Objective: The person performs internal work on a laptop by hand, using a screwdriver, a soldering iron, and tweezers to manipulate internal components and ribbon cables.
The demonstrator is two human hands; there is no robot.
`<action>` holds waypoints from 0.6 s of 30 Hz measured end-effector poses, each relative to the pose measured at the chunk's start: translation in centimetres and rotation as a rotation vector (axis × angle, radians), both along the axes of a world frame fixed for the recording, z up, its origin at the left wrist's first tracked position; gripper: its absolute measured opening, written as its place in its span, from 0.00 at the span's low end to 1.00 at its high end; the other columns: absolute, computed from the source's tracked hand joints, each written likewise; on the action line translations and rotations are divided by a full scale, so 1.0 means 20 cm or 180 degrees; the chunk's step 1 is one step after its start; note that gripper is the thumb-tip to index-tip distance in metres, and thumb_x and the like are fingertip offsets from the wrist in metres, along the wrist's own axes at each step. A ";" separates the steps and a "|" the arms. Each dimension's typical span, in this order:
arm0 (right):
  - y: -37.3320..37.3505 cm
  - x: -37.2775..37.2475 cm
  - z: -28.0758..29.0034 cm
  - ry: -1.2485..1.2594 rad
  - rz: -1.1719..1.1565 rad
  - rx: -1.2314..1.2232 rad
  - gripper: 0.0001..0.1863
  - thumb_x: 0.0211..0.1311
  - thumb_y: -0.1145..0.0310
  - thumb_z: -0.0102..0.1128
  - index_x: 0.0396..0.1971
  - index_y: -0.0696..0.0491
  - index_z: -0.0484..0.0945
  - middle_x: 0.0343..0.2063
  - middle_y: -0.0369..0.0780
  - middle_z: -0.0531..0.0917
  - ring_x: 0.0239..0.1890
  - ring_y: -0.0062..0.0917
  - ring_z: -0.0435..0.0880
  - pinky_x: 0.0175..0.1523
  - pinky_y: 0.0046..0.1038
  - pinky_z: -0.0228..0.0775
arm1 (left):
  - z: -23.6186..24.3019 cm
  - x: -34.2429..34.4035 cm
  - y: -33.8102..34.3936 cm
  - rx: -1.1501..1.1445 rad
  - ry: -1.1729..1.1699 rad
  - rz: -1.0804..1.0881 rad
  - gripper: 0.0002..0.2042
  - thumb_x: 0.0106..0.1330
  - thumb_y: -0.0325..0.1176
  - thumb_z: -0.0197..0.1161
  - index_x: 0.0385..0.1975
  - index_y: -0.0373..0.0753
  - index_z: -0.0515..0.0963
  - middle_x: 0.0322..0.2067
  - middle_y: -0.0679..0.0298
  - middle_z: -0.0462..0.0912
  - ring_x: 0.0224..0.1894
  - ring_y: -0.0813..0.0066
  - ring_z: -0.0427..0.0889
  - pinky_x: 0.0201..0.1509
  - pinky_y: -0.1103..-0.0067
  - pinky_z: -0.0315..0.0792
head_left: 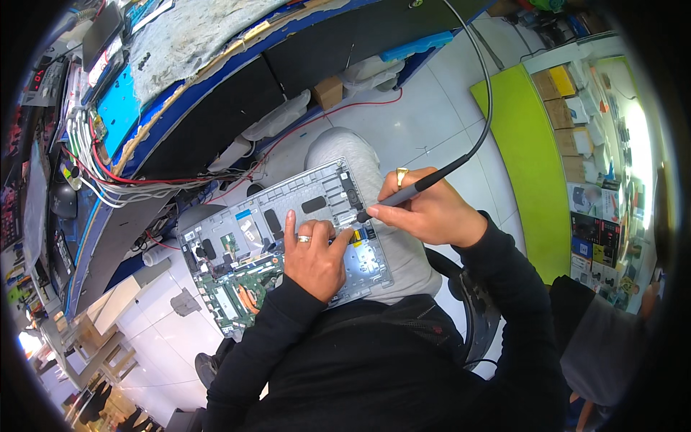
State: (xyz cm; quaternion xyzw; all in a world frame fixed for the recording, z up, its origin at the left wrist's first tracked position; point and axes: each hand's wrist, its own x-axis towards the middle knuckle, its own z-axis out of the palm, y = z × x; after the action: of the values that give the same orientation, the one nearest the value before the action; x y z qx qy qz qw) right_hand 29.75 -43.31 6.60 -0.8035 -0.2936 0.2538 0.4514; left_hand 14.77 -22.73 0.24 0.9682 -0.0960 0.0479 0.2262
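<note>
An opened laptop base lies tilted across my lap, its inside facing up. A green circuit board with copper-coloured heat pipes fills its lower left part. My left hand rests on the base, index finger stretched out and thumb spread toward the tool's tip. In my right hand is a corded soldering iron, gripped like a pen. Its dark front end meets the base near the right edge, beside my left thumb; the very tip cannot be made out.
The iron's thick black cable arcs up past the right hand. A cluttered workbench stands at the upper left, with bundled cables hanging off it. A red wire crosses the tiled floor. A glass display case stands at right.
</note>
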 end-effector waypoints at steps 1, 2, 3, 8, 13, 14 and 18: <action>0.00 0.00 -0.01 -0.0101 0.0042 0.0019 0.12 0.64 0.67 0.78 0.31 0.58 0.83 0.23 0.41 0.82 0.22 0.27 0.78 0.31 0.29 0.68 | 0.00 0.00 0.00 0.0002 0.0001 0.0001 0.17 0.58 0.25 0.68 0.47 0.47 0.89 0.37 0.64 0.77 0.47 0.60 0.80 0.77 0.42 0.58; 0.01 0.01 0.00 -0.0099 0.0043 0.0022 0.12 0.64 0.67 0.78 0.31 0.58 0.83 0.23 0.41 0.82 0.22 0.27 0.78 0.31 0.29 0.68 | 0.00 0.00 0.00 -0.0001 0.0007 0.0008 0.17 0.58 0.25 0.68 0.47 0.47 0.89 0.37 0.64 0.77 0.47 0.60 0.80 0.77 0.42 0.58; 0.02 0.02 0.02 -0.0128 0.0115 0.0009 0.13 0.65 0.66 0.76 0.30 0.59 0.82 0.22 0.45 0.81 0.22 0.34 0.79 0.31 0.32 0.68 | -0.01 0.00 0.00 -0.0004 0.0012 0.0014 0.17 0.58 0.25 0.68 0.47 0.47 0.89 0.37 0.64 0.77 0.47 0.61 0.80 0.77 0.42 0.58; 0.05 0.04 0.01 -0.0245 0.0271 0.0058 0.14 0.65 0.65 0.73 0.31 0.61 0.81 0.22 0.50 0.81 0.25 0.46 0.82 0.33 0.39 0.70 | -0.01 0.00 0.00 -0.0011 0.0010 0.0004 0.17 0.58 0.25 0.68 0.47 0.47 0.89 0.37 0.64 0.77 0.47 0.61 0.80 0.77 0.43 0.58; 0.07 0.05 0.03 -0.0239 0.0389 -0.0109 0.14 0.66 0.65 0.72 0.32 0.61 0.81 0.24 0.51 0.81 0.28 0.49 0.83 0.33 0.41 0.70 | -0.01 -0.01 0.00 0.0000 0.0013 0.0001 0.17 0.58 0.25 0.68 0.47 0.47 0.89 0.37 0.64 0.76 0.47 0.61 0.80 0.77 0.43 0.58; 0.07 0.04 0.02 -0.0241 0.0386 -0.0113 0.14 0.66 0.65 0.72 0.32 0.61 0.81 0.24 0.51 0.81 0.28 0.49 0.83 0.33 0.41 0.70 | -0.01 -0.01 0.00 -0.0003 0.0007 0.0005 0.17 0.58 0.25 0.68 0.47 0.47 0.89 0.37 0.64 0.76 0.47 0.61 0.80 0.77 0.43 0.58; 0.05 0.04 0.06 -0.0317 0.0236 0.0113 0.13 0.65 0.66 0.73 0.30 0.60 0.80 0.21 0.47 0.79 0.23 0.40 0.79 0.31 0.36 0.68 | -0.01 -0.01 0.00 -0.0005 0.0011 0.0003 0.17 0.57 0.25 0.68 0.47 0.48 0.89 0.36 0.64 0.76 0.47 0.61 0.79 0.77 0.42 0.59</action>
State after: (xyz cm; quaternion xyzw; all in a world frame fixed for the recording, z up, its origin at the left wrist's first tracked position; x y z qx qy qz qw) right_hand 30.62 -42.28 7.88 -0.7956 -0.3498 0.2248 0.4407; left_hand 14.59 -22.79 0.10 0.9681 -0.0951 0.0464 0.2272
